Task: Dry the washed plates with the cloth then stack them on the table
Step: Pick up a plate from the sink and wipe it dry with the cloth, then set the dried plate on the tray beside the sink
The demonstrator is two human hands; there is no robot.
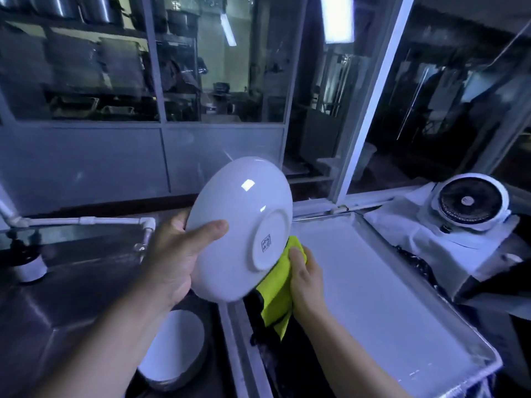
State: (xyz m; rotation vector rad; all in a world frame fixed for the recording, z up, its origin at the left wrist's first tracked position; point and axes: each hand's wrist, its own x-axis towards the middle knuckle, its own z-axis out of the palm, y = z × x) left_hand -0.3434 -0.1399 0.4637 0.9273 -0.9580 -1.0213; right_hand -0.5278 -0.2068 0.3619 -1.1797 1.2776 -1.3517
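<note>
A white plate (238, 222) is held up on edge in the middle of the view, its underside with a stamped mark facing me. My left hand (175, 254) grips its left rim, thumb across the back. My right hand (306, 280) holds a yellow-green cloth (277, 297) with a dark edge, pressed against the plate's lower right rim and hidden front side. Another white plate (175, 349) lies low in the sink area below my left arm.
A large metal tray (373, 282) lies to the right on the counter. A steel sink (71, 277) with a white pipe and tap (143, 225) is on the left. A white round fan-like appliance (471, 202) stands at the far right. Glass partitions rise behind.
</note>
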